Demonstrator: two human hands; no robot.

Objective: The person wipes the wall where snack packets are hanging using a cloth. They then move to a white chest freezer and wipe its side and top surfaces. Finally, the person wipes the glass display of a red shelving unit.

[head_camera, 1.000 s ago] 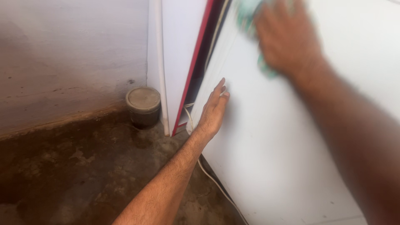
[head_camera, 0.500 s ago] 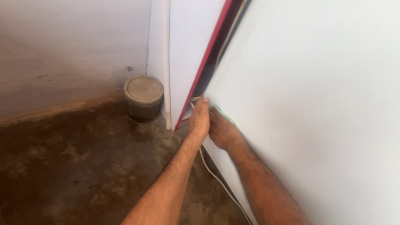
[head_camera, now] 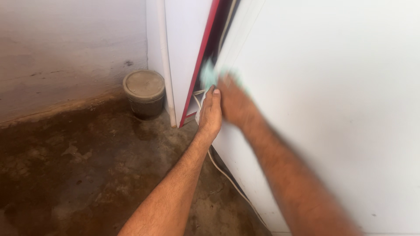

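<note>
Here, everything sits around the big white panel (head_camera: 332,109), prob. the side of an appliance, filling the right half of the view.

Left hand (head_camera: 211,114): flat on the panel's front edge, low down, fingers together and straight, pointing up, thumb side toward the edge. It clamps nothing, just presses on the surface. Forearm runs down to the bottom of the frame.

Right hand (head_camera: 234,104): blurred w/ motion, on the panel face just right of the left hand, nearly touching it. It's on a pale green cloth (head_camera: 209,75), which sticks out above and left of the fingers, against the panel edge. Fingers look curled over the cloth, but the blur is too strong to tell how tightly they grip.

Left of the panel edge: a dark gap w/ a red strip (head_camera: 197,70) running up along it, then a second white panel (head_camera: 186,48) further left. A white cable (head_camera: 227,175) comes out of the gap near the left hand and trails along the panel's foot toward the bottom of the frame.

Further left of the panel, by the wall (head_camera: 65,52): a small round tub (head_camera: 144,94) w/ a dusty grey lid, standing on the floor (head_camera: 78,166), well apart from both hands. Floor is rough, brown, patchy. Wall is pale, stained near its base.
</note>
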